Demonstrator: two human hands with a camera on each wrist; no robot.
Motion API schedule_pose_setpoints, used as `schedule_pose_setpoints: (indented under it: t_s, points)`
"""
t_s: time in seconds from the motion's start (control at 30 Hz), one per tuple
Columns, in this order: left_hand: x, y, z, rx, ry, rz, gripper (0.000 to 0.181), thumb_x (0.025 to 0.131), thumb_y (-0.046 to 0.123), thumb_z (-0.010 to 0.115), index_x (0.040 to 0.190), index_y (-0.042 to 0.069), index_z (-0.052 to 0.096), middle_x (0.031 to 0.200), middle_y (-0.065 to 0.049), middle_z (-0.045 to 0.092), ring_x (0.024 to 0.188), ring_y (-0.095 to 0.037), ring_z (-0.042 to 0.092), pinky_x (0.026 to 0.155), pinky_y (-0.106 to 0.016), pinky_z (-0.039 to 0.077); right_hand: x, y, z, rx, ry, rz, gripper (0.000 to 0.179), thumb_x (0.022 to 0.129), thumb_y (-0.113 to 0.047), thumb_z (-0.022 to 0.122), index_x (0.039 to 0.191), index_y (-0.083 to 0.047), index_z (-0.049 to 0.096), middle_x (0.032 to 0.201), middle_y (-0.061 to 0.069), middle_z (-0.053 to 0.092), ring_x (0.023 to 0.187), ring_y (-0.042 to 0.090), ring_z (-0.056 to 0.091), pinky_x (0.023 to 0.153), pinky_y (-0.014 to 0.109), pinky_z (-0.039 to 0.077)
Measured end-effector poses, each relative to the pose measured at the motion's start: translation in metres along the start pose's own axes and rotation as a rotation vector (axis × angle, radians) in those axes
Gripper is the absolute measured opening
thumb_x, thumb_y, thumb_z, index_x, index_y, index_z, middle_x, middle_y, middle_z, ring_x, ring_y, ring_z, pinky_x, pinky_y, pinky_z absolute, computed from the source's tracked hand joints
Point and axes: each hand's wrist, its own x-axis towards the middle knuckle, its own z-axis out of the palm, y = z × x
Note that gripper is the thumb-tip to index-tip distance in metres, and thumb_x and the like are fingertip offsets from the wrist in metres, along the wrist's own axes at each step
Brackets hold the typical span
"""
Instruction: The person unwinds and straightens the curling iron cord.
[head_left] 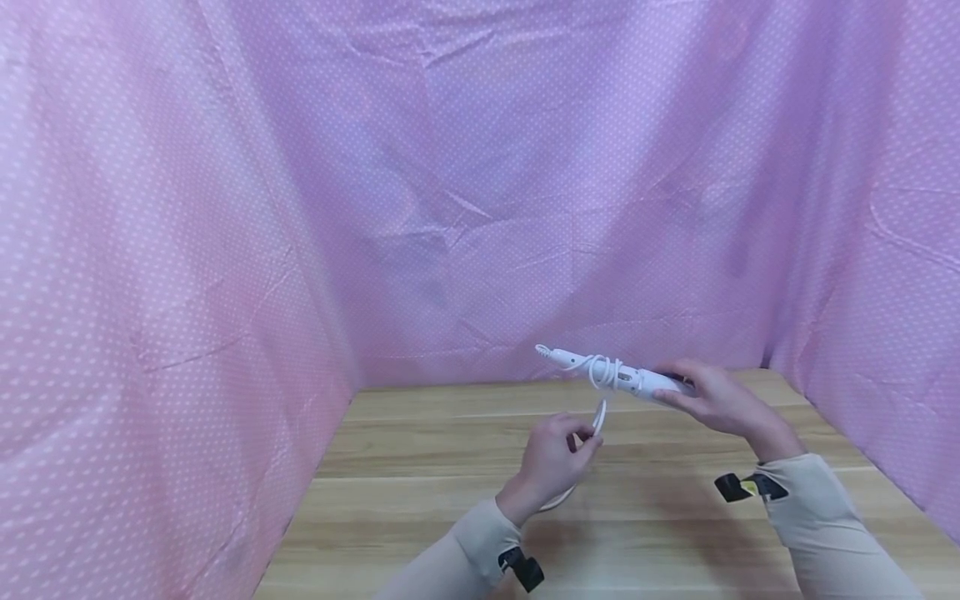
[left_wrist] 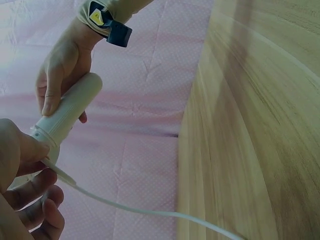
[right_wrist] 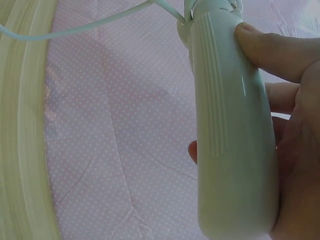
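A white rod-shaped hair iron [head_left: 643, 382] is up above the table's far part, tilted, its cord end pointing left. White cord [head_left: 602, 414] winds in several loops round its middle. My right hand [head_left: 718, 400] grips the thick right end, thumb along one side; ridges show on that shell [right_wrist: 220, 100] in the right wrist view. Below the loops, my left hand [head_left: 551, 457] pinches the cord between thumb and fingers. From there the loose length [left_wrist: 150, 211] runs down toward the table in the left wrist view.
A wooden table [head_left: 420, 467] lies under both hands. Pink dotted cloth [head_left: 465, 250] hangs behind it and along both sides. Each wrist wears a black strap with a small camera [head_left: 733, 487].
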Motion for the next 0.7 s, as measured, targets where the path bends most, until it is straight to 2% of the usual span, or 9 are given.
schedule_pose_setpoints:
  t_s: [0.17,0.47,0.7]
  points:
    - [-0.0005,0.0013,-0.0013,-0.013,-0.005,-0.004,0.004,0.087,0.017,0.073,0.088,0.013,0.074,0.078,0.010,0.063,0.060,0.005,0.046,0.050,-0.006,0.039,-0.0006,0.0004,0.0016,-0.015,0.016,-0.035,0.025,0.083,-0.007,0.074,0.107,-0.003,0.069,0.090,-0.003,0.067,0.079,0.000,0.054,0.067,0.025,0.048]
    - [-0.0006,0.0007,-0.0031,-0.033,0.002,0.007,0.004,0.086,0.015,0.074,0.087,0.012,0.074,0.077,0.008,0.064,0.059,0.001,0.048,0.050,-0.007,0.039,-0.0010,0.0018,0.0038,-0.011,0.027,-0.049,0.020,0.082,-0.006,0.075,0.101,-0.005,0.069,0.084,-0.007,0.063,0.075,-0.001,0.051,0.064,0.023,0.046]
    - [-0.0021,-0.0027,-0.0037,-0.046,-0.015,-0.007,0.004,0.087,0.017,0.073,0.087,0.014,0.073,0.078,0.010,0.063,0.059,0.002,0.047,0.050,-0.008,0.040,-0.0012,0.0022,0.0034,0.005,0.021,-0.018,0.021,0.082,-0.007,0.075,0.103,-0.005,0.069,0.085,-0.006,0.064,0.075,-0.001,0.052,0.064,0.023,0.046]
